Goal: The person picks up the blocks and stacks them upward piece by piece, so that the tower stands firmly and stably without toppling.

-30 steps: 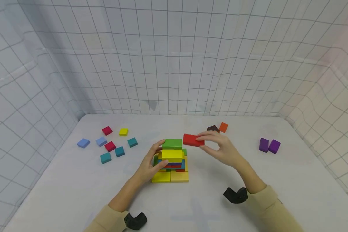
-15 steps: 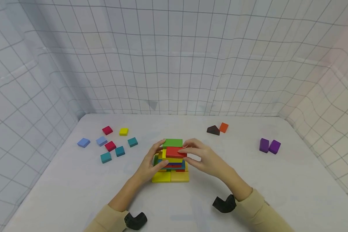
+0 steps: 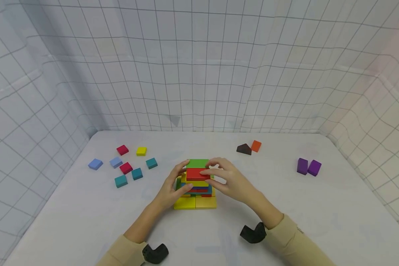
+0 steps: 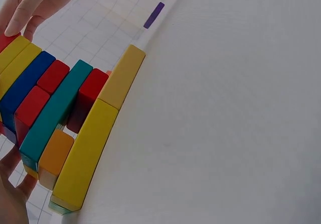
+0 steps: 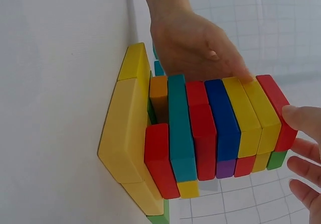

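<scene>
A tower of coloured wooden blocks (image 3: pixel 197 190) stands on a base of yellow flat blocks (image 3: pixel 206 202). On its left side my left hand (image 3: pixel 169 190) grips it, thumb at the front and fingers toward the back. In the right wrist view the left thumb touches the upper yellow blocks (image 5: pixel 251 116). A red block (image 3: pixel 196 174) lies on the tower's front top, in front of a green block (image 3: pixel 197 163). My right hand (image 3: pixel 231 181) pinches the red block by its right end. From the left wrist, blue (image 4: pixel 25 86) and teal (image 4: pixel 55 118) layers show lower down.
Loose teal (image 3: pixel 121 181), light blue (image 3: pixel 95 164), crimson (image 3: pixel 122 149) and yellow (image 3: pixel 141 151) blocks lie at the left. Behind right are a dark brown block (image 3: pixel 244 149) and an orange one (image 3: pixel 256 146). Two purple blocks (image 3: pixel 302 166) sit farther right. Gridded white curtains surround the table.
My right hand has carried the red block leftward from beside the tower onto its front top, then slid it slightly left into line. My left hand has stayed in place.
</scene>
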`<act>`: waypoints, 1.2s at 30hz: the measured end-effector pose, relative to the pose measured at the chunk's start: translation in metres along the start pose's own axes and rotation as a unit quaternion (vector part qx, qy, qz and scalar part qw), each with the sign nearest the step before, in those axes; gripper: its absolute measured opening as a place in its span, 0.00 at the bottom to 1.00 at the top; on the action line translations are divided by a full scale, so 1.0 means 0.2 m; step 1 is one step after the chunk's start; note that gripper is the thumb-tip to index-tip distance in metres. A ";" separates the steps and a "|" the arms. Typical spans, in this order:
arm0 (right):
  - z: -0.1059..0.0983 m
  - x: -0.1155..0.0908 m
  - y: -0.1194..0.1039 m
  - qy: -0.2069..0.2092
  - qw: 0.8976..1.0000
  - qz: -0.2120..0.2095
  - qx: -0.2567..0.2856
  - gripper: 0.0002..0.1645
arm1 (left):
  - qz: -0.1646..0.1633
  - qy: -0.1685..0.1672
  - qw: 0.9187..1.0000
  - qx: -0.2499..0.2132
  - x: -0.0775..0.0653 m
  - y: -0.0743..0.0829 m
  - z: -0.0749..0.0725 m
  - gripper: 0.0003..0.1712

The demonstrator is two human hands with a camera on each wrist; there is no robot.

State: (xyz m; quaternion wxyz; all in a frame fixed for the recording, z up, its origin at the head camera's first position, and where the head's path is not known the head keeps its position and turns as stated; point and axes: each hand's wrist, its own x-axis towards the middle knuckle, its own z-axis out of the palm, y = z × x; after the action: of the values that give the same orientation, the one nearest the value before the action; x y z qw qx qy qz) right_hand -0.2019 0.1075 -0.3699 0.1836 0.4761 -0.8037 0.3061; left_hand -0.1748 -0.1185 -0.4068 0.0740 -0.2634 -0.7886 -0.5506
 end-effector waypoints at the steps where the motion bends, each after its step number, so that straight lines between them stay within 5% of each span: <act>1: 0.00 0.00 0.00 0.000 1.000 0.002 0.009 0.20 | 0.003 0.000 1.000 -0.004 0.00 0.00 0.00 0.36; 11: 0.03 -0.01 0.07 -0.047 0.982 0.104 0.148 0.33 | 0.026 0.012 0.999 -0.023 0.00 -0.01 0.01 0.31; 21: 0.04 0.00 0.09 -0.048 0.974 0.117 0.186 0.35 | 0.039 0.017 0.999 -0.014 0.00 -0.02 0.01 0.30; 31: -0.04 0.05 -0.02 -0.056 0.970 0.125 0.203 0.34 | 0.027 0.014 0.999 -0.011 0.00 -0.02 0.00 0.32; 36: -0.02 0.05 0.00 -0.049 0.967 0.124 0.215 0.34 | 0.060 0.036 0.997 -0.012 0.02 -0.12 -0.06 0.32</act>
State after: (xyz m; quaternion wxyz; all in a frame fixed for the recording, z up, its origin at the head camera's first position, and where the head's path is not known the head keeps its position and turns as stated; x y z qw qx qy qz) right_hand -0.2056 0.1039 -0.3605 -0.0017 0.4152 -0.7798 0.4686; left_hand -0.1926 -0.1343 -0.4212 0.1326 -0.2913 -0.7616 -0.5635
